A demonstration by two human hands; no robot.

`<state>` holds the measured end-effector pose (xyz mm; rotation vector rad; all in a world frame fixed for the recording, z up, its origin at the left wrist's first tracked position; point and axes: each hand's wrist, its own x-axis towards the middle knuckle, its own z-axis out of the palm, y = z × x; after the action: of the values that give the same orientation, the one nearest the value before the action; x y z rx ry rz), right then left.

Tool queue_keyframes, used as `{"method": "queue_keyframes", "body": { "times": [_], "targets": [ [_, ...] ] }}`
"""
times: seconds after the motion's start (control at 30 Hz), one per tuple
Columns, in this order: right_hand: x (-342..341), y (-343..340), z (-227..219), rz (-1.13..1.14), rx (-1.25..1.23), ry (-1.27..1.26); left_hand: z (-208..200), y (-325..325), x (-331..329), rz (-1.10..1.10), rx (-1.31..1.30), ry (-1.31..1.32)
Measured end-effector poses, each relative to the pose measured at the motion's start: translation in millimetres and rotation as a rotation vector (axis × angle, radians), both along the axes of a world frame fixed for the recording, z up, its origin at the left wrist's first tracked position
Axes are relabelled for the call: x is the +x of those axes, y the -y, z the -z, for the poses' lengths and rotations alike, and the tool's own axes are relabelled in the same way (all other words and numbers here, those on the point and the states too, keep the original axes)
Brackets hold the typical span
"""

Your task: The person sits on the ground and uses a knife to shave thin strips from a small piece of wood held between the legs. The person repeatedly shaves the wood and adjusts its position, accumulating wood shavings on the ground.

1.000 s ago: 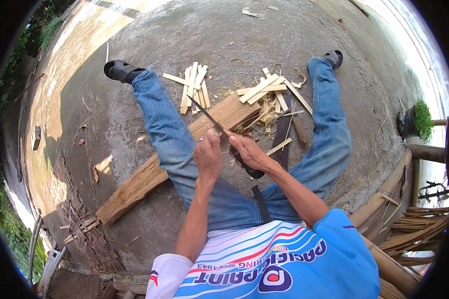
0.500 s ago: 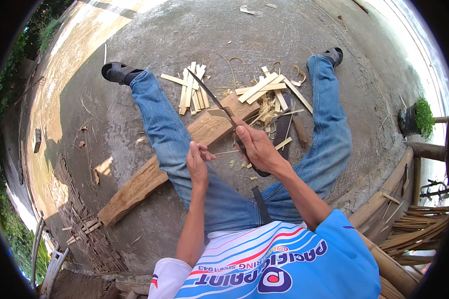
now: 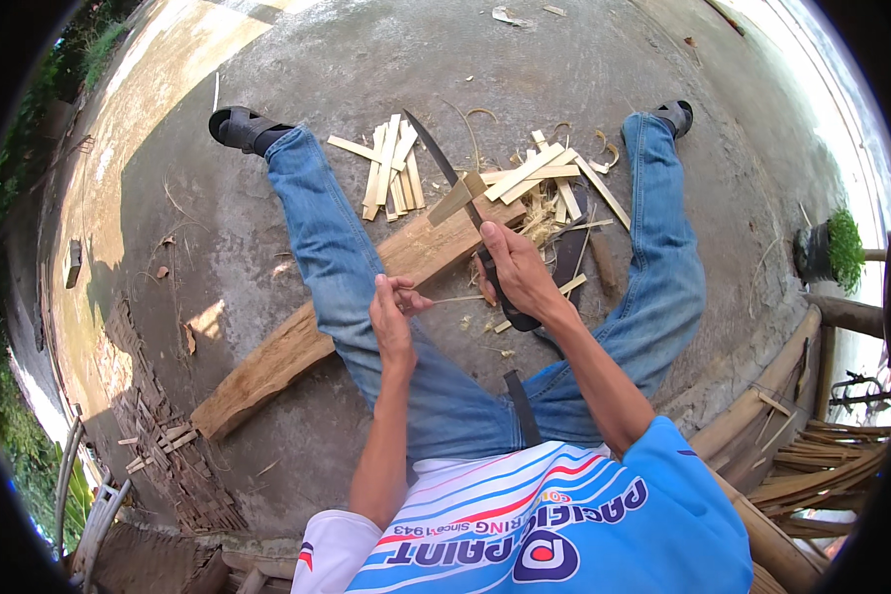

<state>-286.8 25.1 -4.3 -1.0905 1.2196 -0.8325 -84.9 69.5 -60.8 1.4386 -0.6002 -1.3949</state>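
My right hand (image 3: 521, 267) grips the dark handle of a long knife (image 3: 432, 145), its blade pointing away and to the left. A flat tan wood piece (image 3: 455, 199) crosses the blade just beyond the hand. My left hand (image 3: 394, 309) is by my left thigh, fingers curled together; what they hold, if anything, is hidden. A thin pale strip (image 3: 455, 299) runs from beside its fingertips toward my right hand; I cannot tell whether it is held. Beneath lies a long wooden beam (image 3: 267, 368), passing under my left leg.
Pale flat slats (image 3: 384, 178) lie past the beam, and another pile of slats (image 3: 535, 178) with shavings is right of them. A dark sheath-like object (image 3: 570, 243) lies near a short brown stick (image 3: 604, 259). A potted plant (image 3: 841, 247) and bamboo poles (image 3: 762, 396) stand at right.
The knife has swung slightly to the right and more upright, the tan piece on it shifting too. My left fingers have drawn closer together. The whole view has moved slightly.
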Motion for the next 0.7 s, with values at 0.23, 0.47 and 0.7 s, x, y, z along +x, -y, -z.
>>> {"method": "queue_keyframes", "body": {
  "times": [0.23, 0.47, 0.7],
  "targets": [
    [8.6, -7.7, 36.9, -0.130, 0.163, -0.261, 9.0, 10.2, -1.0, -0.038, 0.018, -0.076],
    [9.1, -4.0, 25.5, -0.111, -0.059, -0.249, -4.7, 4.3, -0.7, -0.045, 0.029, -0.079],
    [5.5, 0.2, 54.0, -0.130, -0.023, -0.300, 5.9, -3.9, 4.6, -0.015, 0.042, -0.040]
  ]
}}
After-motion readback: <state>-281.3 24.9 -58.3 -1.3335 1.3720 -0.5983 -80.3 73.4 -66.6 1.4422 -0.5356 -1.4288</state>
